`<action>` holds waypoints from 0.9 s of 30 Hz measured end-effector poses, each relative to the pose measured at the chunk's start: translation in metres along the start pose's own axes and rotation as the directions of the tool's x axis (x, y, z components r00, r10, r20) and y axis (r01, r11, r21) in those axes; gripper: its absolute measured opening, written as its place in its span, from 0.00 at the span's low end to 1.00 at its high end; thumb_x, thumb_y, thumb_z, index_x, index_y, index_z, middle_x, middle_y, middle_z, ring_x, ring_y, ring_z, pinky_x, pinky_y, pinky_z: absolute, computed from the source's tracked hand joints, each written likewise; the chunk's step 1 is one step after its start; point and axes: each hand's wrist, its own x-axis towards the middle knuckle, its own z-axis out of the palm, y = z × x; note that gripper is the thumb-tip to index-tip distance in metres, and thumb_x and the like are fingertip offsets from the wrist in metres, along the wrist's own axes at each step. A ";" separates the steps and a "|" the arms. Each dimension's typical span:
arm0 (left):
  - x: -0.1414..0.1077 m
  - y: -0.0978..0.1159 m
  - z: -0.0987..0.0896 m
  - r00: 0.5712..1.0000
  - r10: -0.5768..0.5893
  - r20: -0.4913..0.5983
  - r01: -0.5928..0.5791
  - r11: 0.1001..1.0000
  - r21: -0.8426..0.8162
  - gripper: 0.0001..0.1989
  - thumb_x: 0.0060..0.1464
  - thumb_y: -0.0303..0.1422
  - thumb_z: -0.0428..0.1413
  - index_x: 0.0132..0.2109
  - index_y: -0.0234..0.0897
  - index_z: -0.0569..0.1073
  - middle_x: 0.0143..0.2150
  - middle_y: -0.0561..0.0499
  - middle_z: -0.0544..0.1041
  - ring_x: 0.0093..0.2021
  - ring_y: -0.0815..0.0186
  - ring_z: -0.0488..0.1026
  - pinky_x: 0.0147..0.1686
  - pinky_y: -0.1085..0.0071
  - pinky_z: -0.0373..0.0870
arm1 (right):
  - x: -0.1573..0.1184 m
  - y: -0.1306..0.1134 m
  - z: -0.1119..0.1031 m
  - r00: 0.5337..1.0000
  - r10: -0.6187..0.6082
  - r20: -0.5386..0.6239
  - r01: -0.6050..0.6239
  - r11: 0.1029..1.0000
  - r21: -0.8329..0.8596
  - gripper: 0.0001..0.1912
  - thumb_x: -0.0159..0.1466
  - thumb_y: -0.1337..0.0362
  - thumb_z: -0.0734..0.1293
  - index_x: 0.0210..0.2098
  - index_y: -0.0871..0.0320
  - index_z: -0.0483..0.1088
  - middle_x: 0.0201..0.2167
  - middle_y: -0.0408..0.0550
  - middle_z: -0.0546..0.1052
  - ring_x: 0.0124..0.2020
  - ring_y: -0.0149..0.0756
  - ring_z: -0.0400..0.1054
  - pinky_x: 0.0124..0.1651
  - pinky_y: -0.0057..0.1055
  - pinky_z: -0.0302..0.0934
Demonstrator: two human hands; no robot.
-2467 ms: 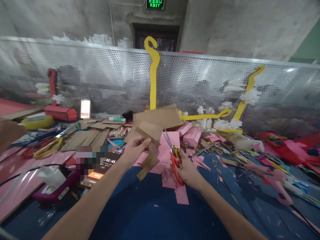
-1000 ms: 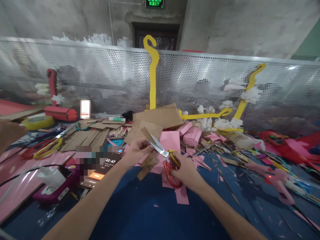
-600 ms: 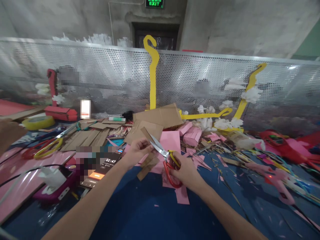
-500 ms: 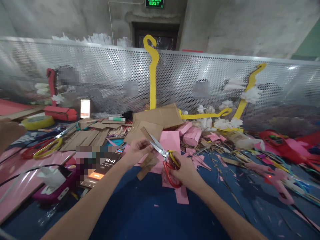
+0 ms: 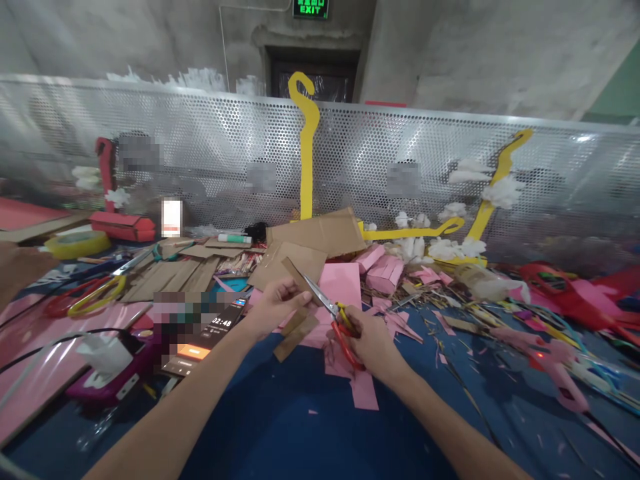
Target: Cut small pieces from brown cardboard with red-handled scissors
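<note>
Between the fingers of my left hand (image 5: 281,301) is a narrow strip of brown cardboard (image 5: 295,273), its upper end sticking out. My right hand (image 5: 367,337) grips scissors (image 5: 321,295) with red and yellow handles. Their blades point up and left, with the tips beside the strip; whether they touch it I cannot tell. Below my hands lie another brown cardboard strip (image 5: 296,335) and pink paper (image 5: 341,283). Larger cardboard pieces (image 5: 287,268) rest just behind.
A purple power strip (image 5: 117,373) and a phone (image 5: 220,330) lie on the left. Pink glue gun (image 5: 550,363) and paper scraps (image 5: 400,327) are on the right. A yellow hook-topped stand (image 5: 306,153) rises before a perforated metal panel (image 5: 215,167). Someone's hand (image 5: 23,273) shows far left.
The scissors' blades and handles have come closer together. My left hand keeps the cardboard strip almost in place. The other person's hand at the far left has shifted slightly.
</note>
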 end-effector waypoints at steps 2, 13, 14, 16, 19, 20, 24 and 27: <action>-0.001 0.001 0.002 1.000 0.000 0.010 0.000 1.000 -0.012 0.11 0.56 0.36 0.63 0.41 0.32 0.77 0.35 0.45 0.81 0.35 0.65 0.77 0.40 0.68 0.74 | 0.001 0.002 0.002 1.000 0.000 -0.010 0.000 0.999 0.034 0.08 0.57 0.62 0.68 0.32 0.55 0.63 0.28 0.40 0.72 0.27 0.31 0.65 0.29 0.26 0.59; 0.003 0.002 0.001 0.991 -0.018 -0.130 0.017 1.000 -0.013 0.15 0.54 0.40 0.64 0.43 0.34 0.75 0.33 0.49 0.78 0.30 0.65 0.77 0.36 0.66 0.76 | 0.001 0.000 -0.004 0.980 -0.119 -0.161 0.086 0.976 -0.198 0.23 0.50 0.65 0.72 0.44 0.55 0.64 0.44 0.52 0.72 0.43 0.45 0.67 0.47 0.41 0.65; 0.004 0.002 0.000 0.990 -0.017 -0.140 0.018 1.000 0.005 0.16 0.53 0.41 0.64 0.43 0.34 0.75 0.33 0.49 0.79 0.30 0.64 0.77 0.35 0.66 0.76 | 0.001 0.000 -0.004 0.976 -0.140 -0.170 0.100 0.969 -0.226 0.23 0.50 0.66 0.71 0.45 0.55 0.64 0.45 0.52 0.71 0.44 0.45 0.66 0.48 0.41 0.64; 0.004 0.003 0.001 0.989 -0.011 -0.148 0.016 0.999 0.033 0.17 0.51 0.41 0.66 0.41 0.33 0.76 0.33 0.48 0.79 0.31 0.64 0.77 0.36 0.66 0.75 | 0.001 0.002 -0.003 0.969 -0.170 -0.177 0.122 0.960 -0.253 0.23 0.50 0.70 0.69 0.45 0.54 0.64 0.45 0.51 0.71 0.46 0.45 0.65 0.50 0.42 0.63; 0.003 0.005 0.002 0.992 0.008 -0.128 -0.001 0.999 0.051 0.15 0.50 0.40 0.67 0.40 0.33 0.77 0.35 0.47 0.81 0.33 0.64 0.77 0.37 0.67 0.74 | 0.002 0.002 -0.002 0.967 -0.192 -0.169 0.146 0.957 -0.252 0.22 0.50 0.72 0.67 0.45 0.54 0.65 0.45 0.50 0.71 0.46 0.44 0.65 0.49 0.41 0.62; 0.002 0.005 0.003 0.992 0.017 -0.121 -0.010 0.998 0.062 0.14 0.50 0.39 0.67 0.39 0.33 0.78 0.34 0.47 0.81 0.33 0.64 0.76 0.37 0.68 0.73 | 0.003 0.001 -0.002 0.967 -0.196 -0.164 0.152 0.958 -0.244 0.22 0.51 0.71 0.67 0.45 0.55 0.65 0.45 0.50 0.70 0.46 0.44 0.64 0.49 0.40 0.62; 0.001 0.007 0.004 0.995 0.025 -0.094 -0.017 0.996 0.083 0.11 0.50 0.38 0.66 0.37 0.35 0.79 0.33 0.48 0.81 0.32 0.64 0.76 0.36 0.68 0.72 | 0.004 -0.003 -0.004 0.970 -0.201 -0.139 0.167 0.960 -0.223 0.17 0.53 0.69 0.67 0.43 0.55 0.66 0.43 0.50 0.71 0.43 0.42 0.64 0.46 0.38 0.61; 0.001 0.007 0.004 0.997 0.022 -0.073 -0.017 0.998 0.067 0.11 0.50 0.38 0.67 0.38 0.36 0.80 0.34 0.47 0.81 0.34 0.62 0.76 0.38 0.66 0.72 | 0.004 -0.005 -0.005 0.977 -0.180 -0.114 0.152 0.963 -0.223 0.15 0.51 0.69 0.68 0.39 0.56 0.66 0.38 0.48 0.72 0.38 0.39 0.64 0.40 0.34 0.60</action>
